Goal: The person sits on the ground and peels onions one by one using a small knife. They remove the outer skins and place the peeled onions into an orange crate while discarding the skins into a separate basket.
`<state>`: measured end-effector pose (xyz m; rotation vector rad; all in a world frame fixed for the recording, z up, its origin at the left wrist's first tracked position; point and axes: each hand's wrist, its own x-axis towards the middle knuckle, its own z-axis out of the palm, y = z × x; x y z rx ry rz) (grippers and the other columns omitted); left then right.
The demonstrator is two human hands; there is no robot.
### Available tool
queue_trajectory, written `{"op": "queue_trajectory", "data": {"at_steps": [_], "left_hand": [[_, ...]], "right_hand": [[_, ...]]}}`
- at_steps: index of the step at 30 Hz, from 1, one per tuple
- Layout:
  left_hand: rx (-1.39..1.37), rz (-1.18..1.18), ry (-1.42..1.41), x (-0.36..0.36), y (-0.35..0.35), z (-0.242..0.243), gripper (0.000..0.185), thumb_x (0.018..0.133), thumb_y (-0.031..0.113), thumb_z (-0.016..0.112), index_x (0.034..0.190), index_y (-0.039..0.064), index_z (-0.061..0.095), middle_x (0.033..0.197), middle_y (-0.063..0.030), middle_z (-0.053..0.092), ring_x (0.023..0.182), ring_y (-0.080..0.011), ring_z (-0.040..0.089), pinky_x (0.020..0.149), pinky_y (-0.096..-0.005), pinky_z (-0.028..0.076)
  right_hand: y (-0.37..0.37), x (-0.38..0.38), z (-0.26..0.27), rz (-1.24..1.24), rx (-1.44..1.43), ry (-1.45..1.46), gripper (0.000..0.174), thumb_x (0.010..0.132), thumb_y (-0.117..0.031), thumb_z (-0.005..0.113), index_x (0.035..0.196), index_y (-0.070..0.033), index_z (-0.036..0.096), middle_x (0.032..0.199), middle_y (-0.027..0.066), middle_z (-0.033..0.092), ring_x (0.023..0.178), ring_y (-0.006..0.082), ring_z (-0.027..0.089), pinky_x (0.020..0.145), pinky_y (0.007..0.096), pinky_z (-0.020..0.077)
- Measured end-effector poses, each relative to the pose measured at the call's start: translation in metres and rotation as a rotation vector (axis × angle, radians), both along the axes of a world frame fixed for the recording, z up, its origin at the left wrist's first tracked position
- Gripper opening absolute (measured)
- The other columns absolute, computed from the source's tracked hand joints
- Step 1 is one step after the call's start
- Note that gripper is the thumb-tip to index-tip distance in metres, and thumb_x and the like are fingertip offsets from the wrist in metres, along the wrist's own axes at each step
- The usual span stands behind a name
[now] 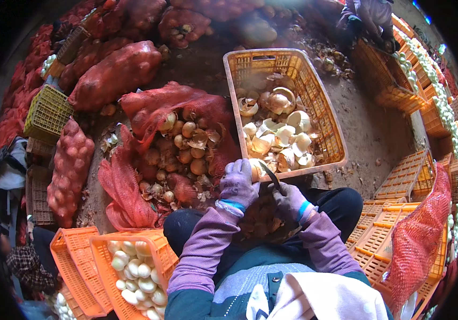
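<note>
My left hand, in a purple glove, grips an onion at the near rim of an orange plastic crate. A small dark-bladed knife is held in my gloved right hand; its blade points up and left beside the onion. Inside the crate lie pale and brown onion peels. Left of the crate, an opened red mesh sack spills unpeeled brown onions.
Peeled white onions fill an orange crate at my lower left. Full red mesh sacks lie on the ground beyond. Stacked orange crates stand at my right, with a red mesh sack draped over them. Another person sits at the upper right.
</note>
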<state>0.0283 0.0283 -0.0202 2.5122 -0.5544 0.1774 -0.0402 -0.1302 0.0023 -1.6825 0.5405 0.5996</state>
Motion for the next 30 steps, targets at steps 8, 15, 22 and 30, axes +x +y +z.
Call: {"op": "queue_trajectory", "data": {"at_steps": [8, 15, 22, 30], "left_hand": [[-0.095, 0.038, 0.086, 0.002, 0.004, -0.002, 0.05, 0.062, 0.022, 0.078, 0.103, 0.006, 0.052, 0.102, -0.0135, 0.056, 0.099, -0.0355, 0.053, 0.083, -0.0435, 0.047], [-0.233, 0.086, 0.159, -0.001, 0.009, -0.001, 0.048, 0.064, 0.02, 0.08, 0.105, 0.008, 0.056, 0.097, -0.0131, 0.062, 0.094, -0.0312, 0.06, 0.083, -0.0393, 0.049], [-0.672, 0.175, 0.601, 0.0, 0.01, -0.036, 0.05, 0.068, 0.017, 0.081, 0.112, 0.006, 0.057, 0.107, -0.0106, 0.064, 0.098, -0.0174, 0.062, 0.088, -0.0307, 0.05], [-1.36, -0.112, 0.88, -0.004, -0.006, -0.019, 0.059, 0.068, 0.001, 0.076, 0.122, 0.0, 0.05, 0.112, -0.0093, 0.061, 0.101, -0.019, 0.06, 0.092, -0.032, 0.049]], "right_hand": [[-0.01, 0.009, -0.015, -0.005, 0.285, 0.064, 0.022, 0.097, -0.023, 0.045, 0.104, -0.008, 0.059, 0.068, 0.0001, 0.057, 0.052, 0.0116, 0.053, 0.046, 0.0262, 0.043], [-0.015, 0.012, -0.018, 0.057, 0.352, 0.058, 0.027, 0.096, -0.024, 0.047, 0.109, -0.005, 0.061, 0.075, 0.0011, 0.06, 0.059, 0.0112, 0.056, 0.051, 0.0256, 0.0462], [-0.015, 0.014, -0.028, 0.03, 0.293, 0.07, 0.027, 0.096, -0.024, 0.049, 0.11, -0.003, 0.06, 0.078, 0.0005, 0.061, 0.062, 0.0106, 0.057, 0.054, 0.0259, 0.0472], [-0.006, 0.01, -0.027, -0.38, 0.652, -0.079, 0.032, 0.095, -0.033, 0.053, 0.108, -0.005, 0.06, 0.077, 0.0007, 0.061, 0.058, 0.0099, 0.056, 0.051, 0.0254, 0.0473]]}}
